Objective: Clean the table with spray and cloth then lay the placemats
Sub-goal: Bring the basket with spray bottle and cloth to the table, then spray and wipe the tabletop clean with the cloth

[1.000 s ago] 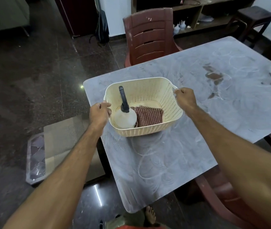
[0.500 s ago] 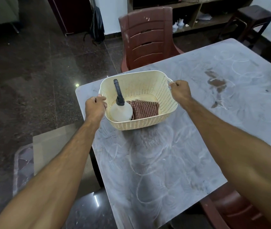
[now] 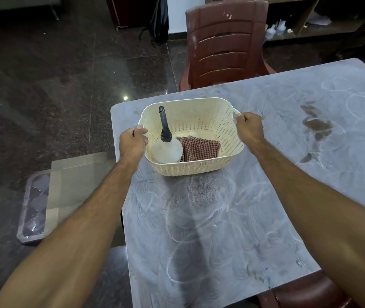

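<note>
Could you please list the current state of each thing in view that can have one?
basket: on the table corner, gripped at both side handles
left hand: curled round the basket's left handle
right hand: curled round the basket's right handle
spray bottle: inside the basket, nozzle up
cloth: folded, lying inside the basket beside the bottle
table: dusty, smeared, with dark stains

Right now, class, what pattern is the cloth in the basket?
Red-brown and white check, head view: cloth, basket.

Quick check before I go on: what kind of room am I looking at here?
Most likely a home dining area: a smeared stone-topped table, a maroon plastic chair pushed up to its far side, polished dark floor, and wall shelving behind.
</note>
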{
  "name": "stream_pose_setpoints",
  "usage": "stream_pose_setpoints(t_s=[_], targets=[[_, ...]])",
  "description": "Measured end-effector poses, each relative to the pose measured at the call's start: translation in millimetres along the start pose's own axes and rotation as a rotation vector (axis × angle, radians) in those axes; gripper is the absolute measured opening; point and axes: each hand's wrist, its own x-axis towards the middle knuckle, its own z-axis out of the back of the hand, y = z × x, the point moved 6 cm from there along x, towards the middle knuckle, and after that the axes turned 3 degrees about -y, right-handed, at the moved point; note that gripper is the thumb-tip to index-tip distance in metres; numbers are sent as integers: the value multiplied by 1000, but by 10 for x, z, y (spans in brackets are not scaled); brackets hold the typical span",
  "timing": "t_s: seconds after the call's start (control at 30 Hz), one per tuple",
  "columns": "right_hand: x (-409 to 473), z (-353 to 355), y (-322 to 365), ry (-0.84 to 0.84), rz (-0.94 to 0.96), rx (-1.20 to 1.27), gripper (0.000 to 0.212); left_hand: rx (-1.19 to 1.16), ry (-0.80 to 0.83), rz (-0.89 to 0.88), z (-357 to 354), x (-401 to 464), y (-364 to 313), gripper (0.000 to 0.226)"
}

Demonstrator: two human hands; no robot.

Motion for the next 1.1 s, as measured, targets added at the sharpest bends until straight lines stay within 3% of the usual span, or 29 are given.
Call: stream_pose_setpoints(t_s=[0.13, 0.2, 0.27, 0.3, 0.37, 0.43, 0.53, 0.73, 0.83, 1.1], targets=[[-24, -5, 1, -10, 39, 11, 43, 33, -32, -19, 25, -19, -10, 32], [-71, 23, 42, -27, 61, -18, 33, 98, -99, -72, 82, -82, -38, 29], [-137, 58, 47, -74, 79, -62, 20, 194, -180, -222, 152, -207, -110, 29], [-175, 92, 47, -125, 119, -84, 25, 240, -213, -340, 173, -303, -158, 29], [-309, 145, 113, -221, 292, -163, 33, 302, -218, -568, 146, -534, -229, 28], [-467, 124, 246, -245, 502, -230, 31, 343, -130, -662, 29, -690, -222, 31], [-583, -53, 378, -107, 596, -344, 23, 425, 2, -629, -182, -714, -166, 41], [-544, -610, 293, 380, 352, -579, 18, 486, 63, -502, -330, -449, -198, 42], [-491, -891, 201, 533, 250, -663, 38, 548, 81, -468, -412, -413, -171, 32], [-542, -1374, 108, 716, 251, -884, 70, 575, 14, -465, -424, -446, -151, 22]])
